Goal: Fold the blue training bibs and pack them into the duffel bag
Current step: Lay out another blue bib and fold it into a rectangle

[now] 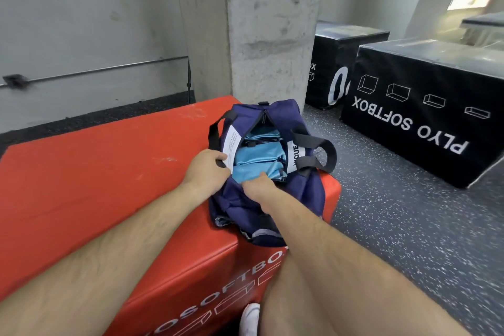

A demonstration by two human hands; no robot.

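The bibs seem light, soft and slippery, best pressed flat from above; the left hand grips the bag rim, while what the curled right hand holds is unclear.

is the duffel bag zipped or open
Open. The bag gapes along its top, and blue bibs show inside.

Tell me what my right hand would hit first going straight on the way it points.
The folded blue bibs in the duffel bag; your right hand points into its open top at their near edge, perhaps touching them.
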